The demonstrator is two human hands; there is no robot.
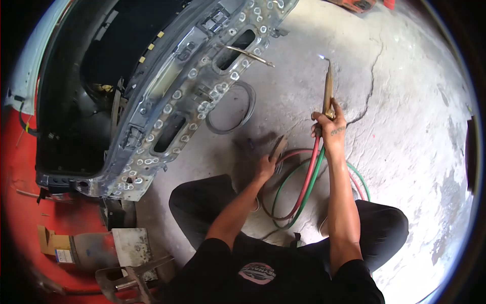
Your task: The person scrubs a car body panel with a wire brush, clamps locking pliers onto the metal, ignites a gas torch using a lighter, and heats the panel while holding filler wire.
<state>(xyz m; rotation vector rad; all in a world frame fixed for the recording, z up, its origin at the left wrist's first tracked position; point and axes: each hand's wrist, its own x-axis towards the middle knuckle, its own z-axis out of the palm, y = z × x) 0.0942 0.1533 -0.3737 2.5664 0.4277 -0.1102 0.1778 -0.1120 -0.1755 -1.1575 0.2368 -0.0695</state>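
Observation:
My right hand (pixel 331 126) is closed round a brass gas torch (pixel 328 91), which points away from me over the floor. A small bright flame (pixel 322 57) shows at its bent tip. From its lower end a red hose (pixel 308 182) and a green hose (pixel 315 175) loop down between my legs. My left hand (pixel 265 166) grips what looks like a wooden-handled wire brush (pixel 278 148), low near the floor. To the left stands a bare metal car body panel (pixel 195 96) dotted with pale rings. Across one of its openings lies a thin metal rod (pixel 249 54).
A coil of wire (pixel 249 109) lies on the concrete floor (pixel 405 152) by the panel. At the lower left are a metal clamp (pixel 131 283), a cardboard box (pixel 53 243) and a stained plate (pixel 132 248). Something red (pixel 357 4) sits at the top edge.

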